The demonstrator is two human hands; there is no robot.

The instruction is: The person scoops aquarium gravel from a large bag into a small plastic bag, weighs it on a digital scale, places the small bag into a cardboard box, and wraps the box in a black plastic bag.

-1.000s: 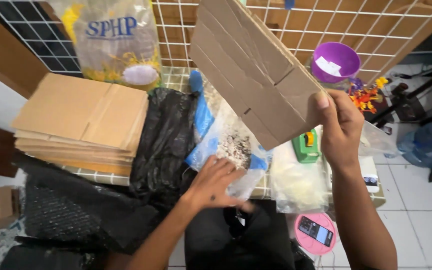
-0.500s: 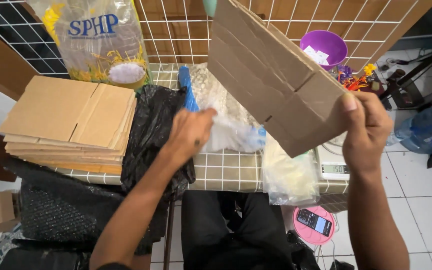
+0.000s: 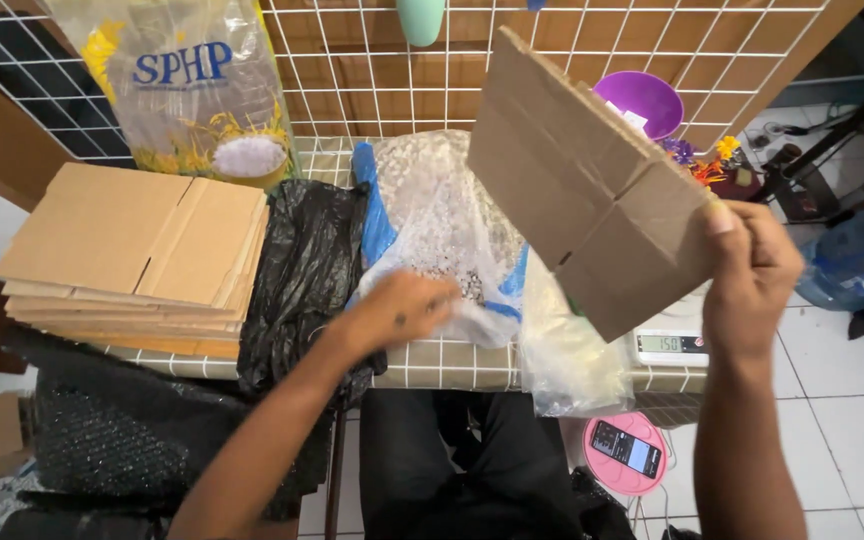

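Flat folded cardboard box (image 3: 592, 180) gripped at its lower corner by right hand (image 3: 747, 275) at upper right, not yet opened; left hand (image 3: 402, 310), fingers loose, empty, over clear plastic bag (image 3: 442, 230) at centre.

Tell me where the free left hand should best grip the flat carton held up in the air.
Probably the carton's upper-left edge, coming from the left. The right hand pinches only the lower-right corner, so the far end hangs unsupported, tilted. The left hand is over the clear bag, open.
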